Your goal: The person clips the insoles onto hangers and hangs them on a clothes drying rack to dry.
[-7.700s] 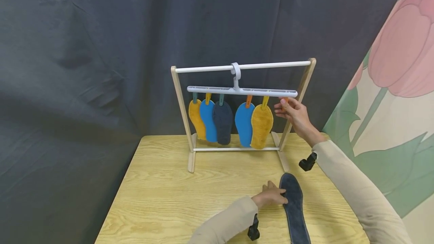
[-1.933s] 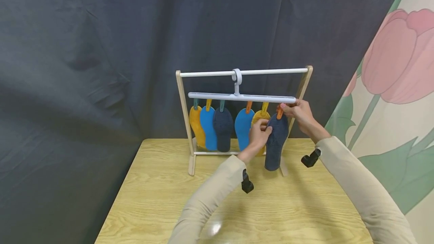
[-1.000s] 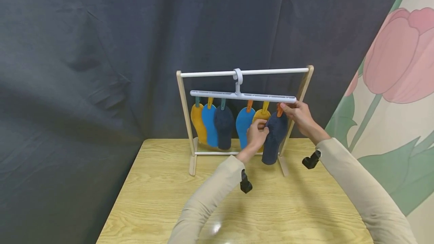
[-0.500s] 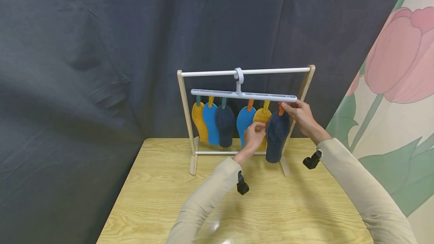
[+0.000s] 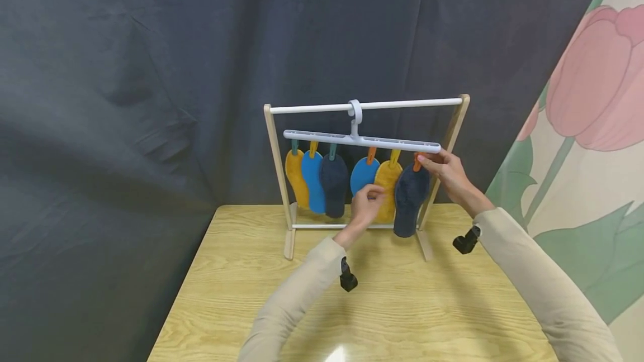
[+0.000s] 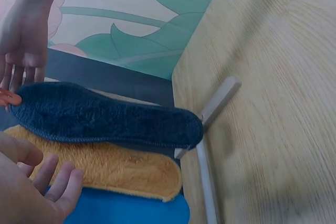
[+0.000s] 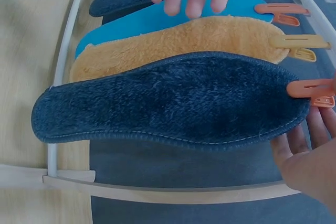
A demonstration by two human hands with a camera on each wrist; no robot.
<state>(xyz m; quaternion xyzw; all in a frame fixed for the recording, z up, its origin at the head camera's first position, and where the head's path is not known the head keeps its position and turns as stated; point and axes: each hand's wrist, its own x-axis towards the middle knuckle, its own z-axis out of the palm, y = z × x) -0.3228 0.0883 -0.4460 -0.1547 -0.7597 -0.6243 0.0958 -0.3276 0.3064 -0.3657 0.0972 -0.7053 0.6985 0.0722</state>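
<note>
A dark blue fleece insole (image 7: 173, 103) hangs at the right end of the pale hanger (image 5: 397, 143), held by an orange clothespin (image 7: 310, 90). My right hand (image 5: 451, 175) pinches this clothespin beneath the hanger's end, its fingers behind the insole's top in the right wrist view. My left hand (image 5: 365, 204) holds nothing, fingers loosely bent in front of the blue insole (image 5: 364, 171) and at the edge of the yellow insole (image 5: 387, 189). In the left wrist view its fingertips (image 6: 71, 184) overlap the yellow insole. The hanger tilts down to the right.
A wooden rack with a white top rail (image 5: 312, 109) stands on the wooden table (image 5: 241, 272) and carries the hanger. Left on the hanger are another yellow insole (image 5: 296, 175), blue insole (image 5: 313, 183) and dark insole (image 5: 334, 183), each clipped. A dark curtain (image 5: 201, 71) hangs behind.
The dark insole, earlier flat on the table, now hangs from the orange clothespin. My left hand has let go of it and moved left and down; my right hand stays at the clothespin.
</note>
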